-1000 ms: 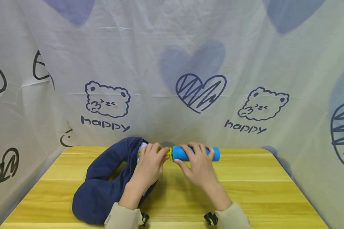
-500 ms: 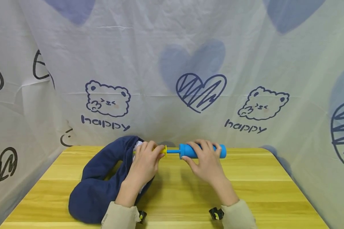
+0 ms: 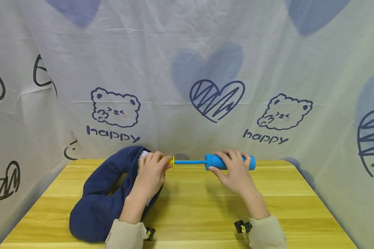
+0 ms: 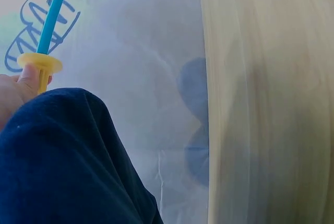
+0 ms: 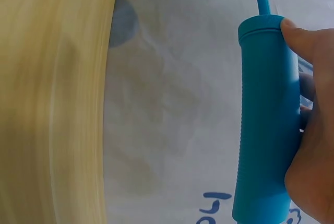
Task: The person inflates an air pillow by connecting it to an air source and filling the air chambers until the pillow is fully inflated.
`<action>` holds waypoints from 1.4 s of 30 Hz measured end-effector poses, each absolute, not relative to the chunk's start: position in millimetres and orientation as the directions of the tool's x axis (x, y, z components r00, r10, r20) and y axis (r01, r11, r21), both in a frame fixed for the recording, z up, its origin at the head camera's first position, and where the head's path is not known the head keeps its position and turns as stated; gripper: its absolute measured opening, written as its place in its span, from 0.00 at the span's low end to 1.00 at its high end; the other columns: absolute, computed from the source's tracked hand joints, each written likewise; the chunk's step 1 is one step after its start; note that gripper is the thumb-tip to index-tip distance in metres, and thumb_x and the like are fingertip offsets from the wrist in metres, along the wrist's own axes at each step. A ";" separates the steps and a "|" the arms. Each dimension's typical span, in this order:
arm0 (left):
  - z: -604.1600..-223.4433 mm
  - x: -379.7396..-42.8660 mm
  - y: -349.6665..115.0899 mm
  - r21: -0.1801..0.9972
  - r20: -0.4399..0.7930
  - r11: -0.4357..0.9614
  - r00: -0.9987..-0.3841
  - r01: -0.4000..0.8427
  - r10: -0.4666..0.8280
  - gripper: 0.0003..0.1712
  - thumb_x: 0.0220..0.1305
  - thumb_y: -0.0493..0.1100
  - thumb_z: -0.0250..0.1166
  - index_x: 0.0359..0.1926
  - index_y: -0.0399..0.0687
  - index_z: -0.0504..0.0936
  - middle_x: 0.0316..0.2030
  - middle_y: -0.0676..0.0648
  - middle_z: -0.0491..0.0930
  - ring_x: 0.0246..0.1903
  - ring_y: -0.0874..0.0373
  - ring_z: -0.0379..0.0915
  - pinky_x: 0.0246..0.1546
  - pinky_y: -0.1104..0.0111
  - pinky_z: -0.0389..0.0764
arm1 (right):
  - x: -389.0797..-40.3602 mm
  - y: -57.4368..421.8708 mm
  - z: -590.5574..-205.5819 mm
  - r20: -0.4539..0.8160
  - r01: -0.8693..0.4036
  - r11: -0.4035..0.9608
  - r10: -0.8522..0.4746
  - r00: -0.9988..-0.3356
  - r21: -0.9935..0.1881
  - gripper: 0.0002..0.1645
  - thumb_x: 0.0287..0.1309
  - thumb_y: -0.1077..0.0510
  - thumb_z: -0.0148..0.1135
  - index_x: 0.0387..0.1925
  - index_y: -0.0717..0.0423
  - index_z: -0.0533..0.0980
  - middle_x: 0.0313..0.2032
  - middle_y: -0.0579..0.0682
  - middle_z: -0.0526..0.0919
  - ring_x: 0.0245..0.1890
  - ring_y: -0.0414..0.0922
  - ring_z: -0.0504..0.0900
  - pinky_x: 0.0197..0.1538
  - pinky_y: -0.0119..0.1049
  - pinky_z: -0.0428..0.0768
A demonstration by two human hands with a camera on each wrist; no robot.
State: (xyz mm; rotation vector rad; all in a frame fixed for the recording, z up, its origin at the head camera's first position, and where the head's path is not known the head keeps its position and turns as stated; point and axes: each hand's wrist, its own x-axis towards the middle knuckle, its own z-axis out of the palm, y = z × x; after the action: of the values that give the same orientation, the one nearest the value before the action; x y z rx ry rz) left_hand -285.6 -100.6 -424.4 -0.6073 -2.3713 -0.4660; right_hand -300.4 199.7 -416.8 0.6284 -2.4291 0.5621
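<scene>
Navy-blue fabric pillow, U-shaped (image 3: 95, 214), lies on the yellow wood-grain surface (image 3: 202, 211), a bit of white lining (image 3: 144, 153) showing at its far right edge. Left hand (image 3: 149, 173) is at that edge, thumb and fingers pinching a yellow plastic flanged piece (image 4: 39, 62). The palm hides the rest; whether the yellow end is plugged into the pillow I cannot tell. From the flange a thin blue rod (image 3: 188, 162) runs straight, rightward of the pillow, into a thick blue plastic cylinder (image 5: 267, 119). Right hand (image 3: 236, 173), well apart from the pillow, wraps that cylinder, thumb at its near rim. The whole looks like a hand pump, held level to the right of the pillow and apparently off the surface.

My reading: a pump stroke, rod drawn well out. The next move, I judge, calls for pushing the cylinder toward the pillow along the rod's line, the left hand bracing the yellow piece against bending or slipping. A sideways load on the slim rod seems the risk.
</scene>
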 end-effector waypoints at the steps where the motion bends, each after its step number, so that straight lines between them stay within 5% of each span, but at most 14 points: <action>1: -423.9 -285.6 -101.7 0.177 0.656 0.830 -0.692 0.530 0.302 0.13 0.75 0.43 0.63 0.56 0.48 0.85 0.45 0.47 0.77 0.46 0.46 0.69 0.58 0.47 0.64 | -300.7 201.7 -416.7 0.604 -0.539 0.803 -0.304 -0.736 -0.253 0.33 0.61 0.39 0.73 0.62 0.49 0.80 0.58 0.57 0.79 0.61 0.61 0.74 0.65 0.70 0.53; 17: -423.4 -286.8 -113.4 0.203 0.656 0.841 -0.707 0.502 0.264 0.14 0.72 0.42 0.65 0.55 0.45 0.85 0.45 0.46 0.77 0.45 0.46 0.68 0.56 0.48 0.63 | -302.2 214.0 -413.5 0.583 -0.517 0.814 -0.292 -0.758 -0.265 0.31 0.63 0.40 0.71 0.62 0.49 0.79 0.57 0.57 0.79 0.60 0.60 0.74 0.66 0.70 0.51; 42: -429.5 -282.7 -76.5 0.074 0.682 0.818 -0.627 0.571 0.376 0.11 0.74 0.42 0.64 0.53 0.44 0.84 0.40 0.45 0.77 0.38 0.49 0.66 0.40 0.59 0.68 | -292.6 171.8 -419.9 0.661 -0.604 0.784 -0.377 -0.649 -0.146 0.31 0.61 0.39 0.71 0.60 0.49 0.81 0.54 0.58 0.80 0.58 0.60 0.75 0.61 0.70 0.57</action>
State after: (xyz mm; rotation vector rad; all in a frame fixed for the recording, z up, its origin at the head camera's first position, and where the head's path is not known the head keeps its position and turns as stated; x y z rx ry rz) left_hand -282.7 -76.5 -429.5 -0.6919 -2.3180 -0.3719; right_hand -292.6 171.8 -419.9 0.7254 -2.3443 0.4734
